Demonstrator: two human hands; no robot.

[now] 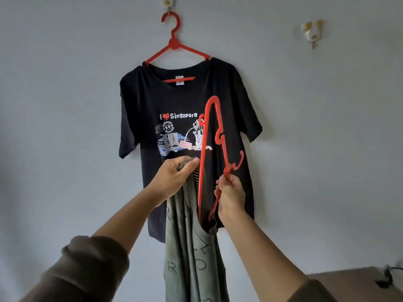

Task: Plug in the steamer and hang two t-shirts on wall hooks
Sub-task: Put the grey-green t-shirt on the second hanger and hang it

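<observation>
A black t-shirt (152, 101) printed "I love Singapore" hangs flat on the wall from a red hanger (174, 43), which is hooked on a wall hook (167, 4) at the top. In front of it my left hand (174, 177) grips the top of a grey-green t-shirt (187, 247) that hangs down between my arms. My right hand (231, 195) grips a second red hanger (214, 136) near its neck. That hanger stands tilted on end, with its lower end inside the opening of the grey-green shirt.
A second wall hook (311, 33) sits bare on the wall at the upper right. At the bottom right is the corner of a brown surface (349, 277) with a dark cable (387, 277) on it. The wall is plain and pale grey.
</observation>
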